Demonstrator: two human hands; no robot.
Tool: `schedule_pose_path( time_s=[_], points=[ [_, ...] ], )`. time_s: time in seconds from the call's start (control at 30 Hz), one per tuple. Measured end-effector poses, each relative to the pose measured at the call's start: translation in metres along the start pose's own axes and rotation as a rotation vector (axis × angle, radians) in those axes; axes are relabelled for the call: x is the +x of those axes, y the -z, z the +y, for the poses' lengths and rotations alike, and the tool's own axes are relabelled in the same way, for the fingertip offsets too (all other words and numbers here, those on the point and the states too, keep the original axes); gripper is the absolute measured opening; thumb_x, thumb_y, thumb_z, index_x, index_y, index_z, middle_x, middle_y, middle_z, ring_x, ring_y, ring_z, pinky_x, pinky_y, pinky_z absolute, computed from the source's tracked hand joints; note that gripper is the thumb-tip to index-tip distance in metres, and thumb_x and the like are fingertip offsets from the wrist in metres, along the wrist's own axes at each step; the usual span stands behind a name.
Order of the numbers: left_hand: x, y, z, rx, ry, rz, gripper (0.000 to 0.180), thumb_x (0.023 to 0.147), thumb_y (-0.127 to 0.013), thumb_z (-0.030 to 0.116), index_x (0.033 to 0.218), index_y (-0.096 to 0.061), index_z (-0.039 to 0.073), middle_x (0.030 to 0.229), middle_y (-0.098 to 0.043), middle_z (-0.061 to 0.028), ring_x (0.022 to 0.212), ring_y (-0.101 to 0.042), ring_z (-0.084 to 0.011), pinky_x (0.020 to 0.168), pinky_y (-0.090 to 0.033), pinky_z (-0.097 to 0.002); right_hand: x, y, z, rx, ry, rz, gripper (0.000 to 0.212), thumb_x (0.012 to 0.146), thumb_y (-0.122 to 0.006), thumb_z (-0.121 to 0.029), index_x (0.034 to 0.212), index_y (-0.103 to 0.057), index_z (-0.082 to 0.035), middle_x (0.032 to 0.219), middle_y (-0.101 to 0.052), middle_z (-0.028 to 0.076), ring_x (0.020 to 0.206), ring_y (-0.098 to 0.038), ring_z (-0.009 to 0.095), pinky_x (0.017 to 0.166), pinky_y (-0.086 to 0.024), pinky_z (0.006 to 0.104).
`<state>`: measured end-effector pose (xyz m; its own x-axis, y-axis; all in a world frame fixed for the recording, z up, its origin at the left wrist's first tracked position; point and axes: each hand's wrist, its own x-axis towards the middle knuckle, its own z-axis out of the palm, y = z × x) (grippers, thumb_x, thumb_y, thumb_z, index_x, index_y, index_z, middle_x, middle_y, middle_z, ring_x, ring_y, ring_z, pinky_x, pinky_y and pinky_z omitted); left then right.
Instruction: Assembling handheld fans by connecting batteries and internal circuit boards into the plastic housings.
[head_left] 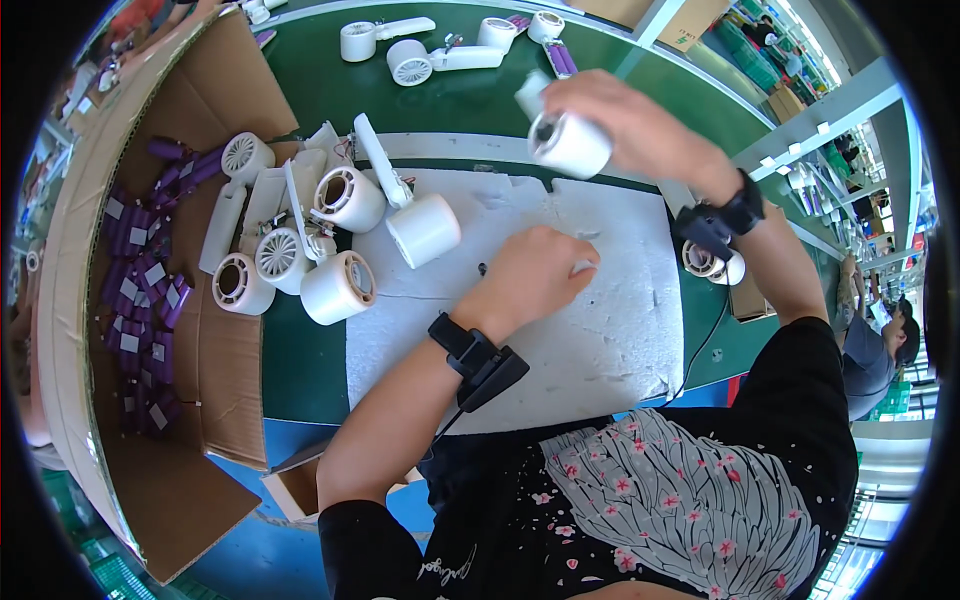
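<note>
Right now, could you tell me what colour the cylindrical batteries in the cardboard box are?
Purple cylindrical batteries, clearest in the head view.

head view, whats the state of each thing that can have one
right hand: raised, gripping a white fan housing
left hand: closed, resting on the white foam mat
fan parts pile: loose, unassembled, lying left of the mat
cardboard box: open, purple cells inside
</note>
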<state>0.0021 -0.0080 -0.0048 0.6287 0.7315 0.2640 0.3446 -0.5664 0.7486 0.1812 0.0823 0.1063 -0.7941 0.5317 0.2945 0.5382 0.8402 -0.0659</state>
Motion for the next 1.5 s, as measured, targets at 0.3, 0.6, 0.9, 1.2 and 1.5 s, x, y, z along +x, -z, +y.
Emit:
schedule_pose_path(
  time_s=[0.3,0.6,0.9,1.2,1.5],
  points=[
    [-0.005,-0.015,0.007,-0.122,-0.188,-0.151,0.014,0.08,-0.066,0.019,0.089,-0.073,0.01,0.068,-0.066,-0.0102,0.066,-0.065,-0.0291,0.067,-0.051,-0.0391,0.027,-0.056,-0.042,0.2,0.121,-0.281,0.061,0.068,-0.048,0.022,0.12,-0.057,-0.01,0.131,-0.052,0.012,0.115,-0.055,0.031,0.089,-0.052,0.0356],
    [-0.008,-0.011,0.003,-0.078,-0.177,-0.088,0.013,0.082,-0.064,0.019,0.088,-0.072,0.011,0.068,-0.066,-0.0094,0.069,-0.065,-0.0298,0.067,-0.052,-0.0403,0.078,-0.055,0.032,0.274,-0.206,0.011,0.049,0.078,-0.051,0.011,0.125,-0.054,-0.006,0.121,-0.059,0.015,0.106,-0.06,0.034,0.09,-0.05,0.0392],
    [-0.004,-0.013,-0.009,-0.039,-0.138,-0.051,0.012,0.081,-0.063,0.018,0.087,-0.072,0.011,0.071,-0.067,-0.009,0.069,-0.065,-0.0304,0.067,-0.052,-0.0399,0.089,-0.096,0.109,-0.233,-0.54,-0.233,0.032,0.078,-0.066,-0.016,0.106,-0.062,-0.001,0.094,-0.066,0.019,0.088,-0.064,0.036,0.081,-0.05,0.0426],
    [-0.001,0.001,0.003,-0.105,-0.199,0.124,0.009,0.081,-0.065,0.016,0.08,-0.071,0.008,0.071,-0.067,-0.0096,0.066,-0.064,-0.0307,0.062,-0.051,-0.038,-0.017,-0.013,-0.03,-0.084,-0.574,-0.024,0.017,0.072,-0.063,-0.004,0.088,-0.063,-0.001,0.082,-0.063,0.018,0.078,-0.061,0.039,0.07,-0.048,0.0417],
    [-0.048,0.091,0.079,-0.101,-0.557,0.7,0.023,0.087,-0.064,0.021,0.08,-0.066,-0.001,0.069,-0.064,-0.0096,0.058,-0.058,-0.0213,0.055,-0.046,-0.0297,-0.116,-0.021,-0.135,-0.129,-0.443,0.083,0.024,0.069,-0.067,-0.003,0.092,-0.06,0.0,0.076,-0.056,0.015,0.074,-0.055,0.035,0.07,-0.046,0.042]
  ],
)
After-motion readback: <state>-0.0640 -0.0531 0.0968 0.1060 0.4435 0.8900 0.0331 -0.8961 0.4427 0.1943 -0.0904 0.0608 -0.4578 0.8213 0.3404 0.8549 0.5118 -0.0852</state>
